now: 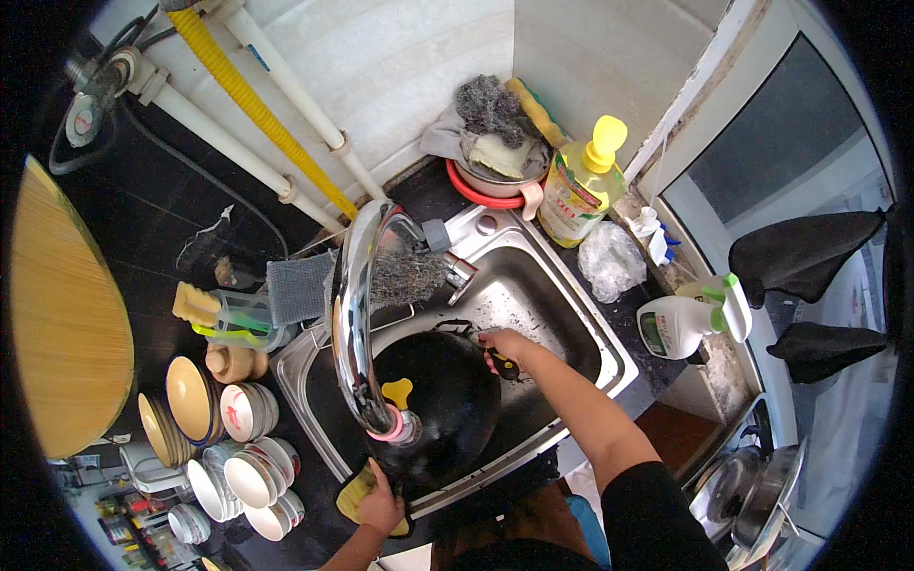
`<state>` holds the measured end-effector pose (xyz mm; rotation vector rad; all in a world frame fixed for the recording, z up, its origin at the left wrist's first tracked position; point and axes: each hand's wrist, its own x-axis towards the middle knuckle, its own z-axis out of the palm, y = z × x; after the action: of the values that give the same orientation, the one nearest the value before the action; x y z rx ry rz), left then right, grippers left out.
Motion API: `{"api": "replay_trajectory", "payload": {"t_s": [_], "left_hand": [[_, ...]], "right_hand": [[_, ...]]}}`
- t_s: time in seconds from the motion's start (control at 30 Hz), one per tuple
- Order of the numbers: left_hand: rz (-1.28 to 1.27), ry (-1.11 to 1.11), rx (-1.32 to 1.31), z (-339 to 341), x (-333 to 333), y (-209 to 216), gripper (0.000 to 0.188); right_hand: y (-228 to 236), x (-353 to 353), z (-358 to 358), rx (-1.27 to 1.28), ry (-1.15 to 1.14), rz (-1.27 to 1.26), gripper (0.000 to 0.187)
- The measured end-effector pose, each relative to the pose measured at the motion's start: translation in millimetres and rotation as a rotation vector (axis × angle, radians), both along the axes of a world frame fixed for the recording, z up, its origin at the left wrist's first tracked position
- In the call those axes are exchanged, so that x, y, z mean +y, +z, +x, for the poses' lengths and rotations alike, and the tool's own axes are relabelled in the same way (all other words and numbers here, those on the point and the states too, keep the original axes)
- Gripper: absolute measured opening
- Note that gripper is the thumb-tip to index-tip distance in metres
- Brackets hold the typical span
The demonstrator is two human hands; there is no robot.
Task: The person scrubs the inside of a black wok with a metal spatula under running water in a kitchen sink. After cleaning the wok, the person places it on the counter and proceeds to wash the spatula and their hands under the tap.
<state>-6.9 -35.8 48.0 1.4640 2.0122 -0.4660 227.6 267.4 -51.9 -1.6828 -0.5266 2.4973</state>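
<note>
A large black wok [447, 409] sits tilted in the left part of the stainless steel sink [609, 333]. My right hand [509, 349] is closed round the wok's black handle on its right side. At the sink's front left edge, my left hand [383, 509] grips a yellow dishcloth [350, 493], with the index finger stretched along it toward the wok. The chrome faucet [350, 314] arches over the wok, its pink-ringed spout hiding part of the pan. Dark bits lie on the wet sink bottom.
Stacked bowls [252, 476] and plates [190, 390] stand left of the sink. Behind it are a basin [495, 181] with scrubbers and a yellow dish soap bottle [581, 186]. A white spray bottle [671, 324] stands at the right; lids and pans [752, 485] lie lower right.
</note>
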Motion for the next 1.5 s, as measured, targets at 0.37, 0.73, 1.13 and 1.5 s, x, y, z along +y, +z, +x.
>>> {"api": "replay_trajectory", "payload": {"t_s": [0.37,0.73,1.13,1.5], "left_hand": [[0.079,0.015,-0.043,-3.5,-7.1,-10.0,0.098],[0.036,0.028,0.005,-0.5,-5.4,-6.9,0.096],[0.014,0.129,-0.017,8.4,1.7,10.6,0.094],[0.384,0.274,-0.249,-23.4,26.3,64.7,0.056]], "right_hand": [[-26.8,21.4,5.8,0.179,0.174,-0.045,0.046],[-21.9,35.7,2.3,0.246,0.268,-0.094,0.043],[36.0,-27.7,41.3,-0.433,0.298,0.587,0.043],[110.5,-136.9,55.4,-0.057,-0.126,0.504,0.049]]}}
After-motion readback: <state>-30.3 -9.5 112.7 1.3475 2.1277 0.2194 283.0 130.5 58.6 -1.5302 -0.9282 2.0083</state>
